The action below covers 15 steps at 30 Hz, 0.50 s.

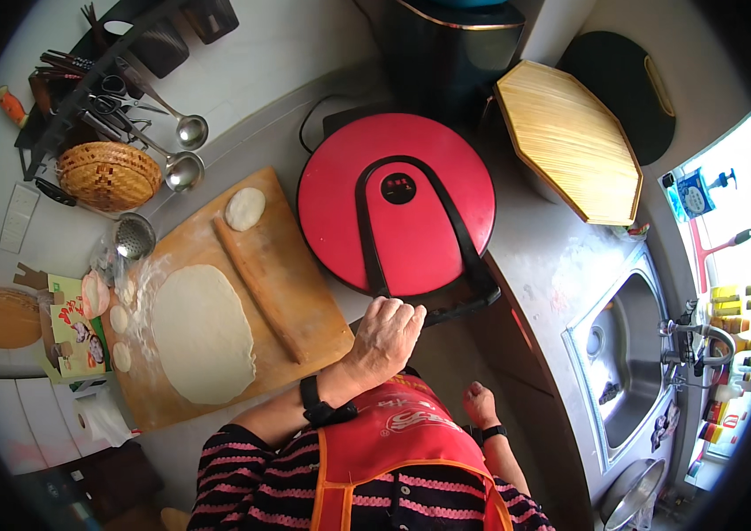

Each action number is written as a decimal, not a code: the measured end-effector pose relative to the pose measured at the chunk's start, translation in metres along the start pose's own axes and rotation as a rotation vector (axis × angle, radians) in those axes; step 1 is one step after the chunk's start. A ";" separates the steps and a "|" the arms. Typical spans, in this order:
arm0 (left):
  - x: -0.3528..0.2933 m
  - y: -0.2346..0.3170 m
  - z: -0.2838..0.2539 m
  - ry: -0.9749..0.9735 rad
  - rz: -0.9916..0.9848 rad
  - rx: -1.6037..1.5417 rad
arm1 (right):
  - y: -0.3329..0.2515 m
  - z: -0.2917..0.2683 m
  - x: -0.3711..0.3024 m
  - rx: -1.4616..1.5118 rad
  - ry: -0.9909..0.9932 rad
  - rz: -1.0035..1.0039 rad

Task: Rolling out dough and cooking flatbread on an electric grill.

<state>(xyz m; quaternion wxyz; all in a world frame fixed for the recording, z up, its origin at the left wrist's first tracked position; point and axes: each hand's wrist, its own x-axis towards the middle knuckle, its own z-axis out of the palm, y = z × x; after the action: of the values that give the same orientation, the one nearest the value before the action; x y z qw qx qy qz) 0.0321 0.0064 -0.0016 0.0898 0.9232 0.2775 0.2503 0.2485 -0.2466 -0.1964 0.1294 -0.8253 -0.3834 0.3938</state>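
My left hand (384,341) is closed round the black handle (464,305) at the front of a round red electric griddle (331,199). The griddle's lid is down. My right hand (480,405) hangs low beside the red apron, its fingers curled, with nothing visible in it. Left of the griddle lies a wooden board (313,310). A large rolled sheet of dough (201,332) covers much of it, beside a wooden rolling pin (256,288). One small dough round (245,210) rests at the board's far end, and smaller pieces lie along its left edge.
A steel sink (627,354) with a tap (703,341) is on the right. A slatted wooden lid (570,142) sits at the back right. Ladles (185,171) and a woven basket (110,175) hang at the back left. A metal bowl (634,496) stands near right.
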 end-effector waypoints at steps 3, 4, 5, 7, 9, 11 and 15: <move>0.000 0.003 0.006 -0.024 -0.017 0.016 | 0.009 0.001 0.014 0.064 -0.039 0.012; 0.001 0.003 0.007 -0.033 -0.032 0.025 | -0.002 -0.007 0.015 0.064 -0.027 0.002; 0.001 0.003 0.008 -0.042 -0.046 0.034 | -0.001 -0.006 0.017 0.067 -0.027 0.015; 0.004 0.007 0.008 -0.055 -0.049 0.019 | 0.001 -0.002 0.020 0.115 0.071 -0.069; 0.007 0.007 0.009 -0.073 -0.055 0.009 | -0.005 0.000 0.021 0.084 0.083 -0.030; 0.009 0.007 0.009 -0.088 -0.032 -0.010 | -0.005 0.004 0.018 0.062 0.069 0.001; 0.011 0.002 0.014 -0.106 0.018 -0.050 | -0.007 0.010 0.000 0.117 0.091 -0.032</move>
<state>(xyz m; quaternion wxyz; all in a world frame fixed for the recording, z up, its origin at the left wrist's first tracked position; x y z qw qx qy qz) 0.0477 0.0109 -0.0083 0.1251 0.9351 0.2578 0.2085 0.2371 -0.2424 -0.1996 0.2013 -0.8270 -0.3667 0.3756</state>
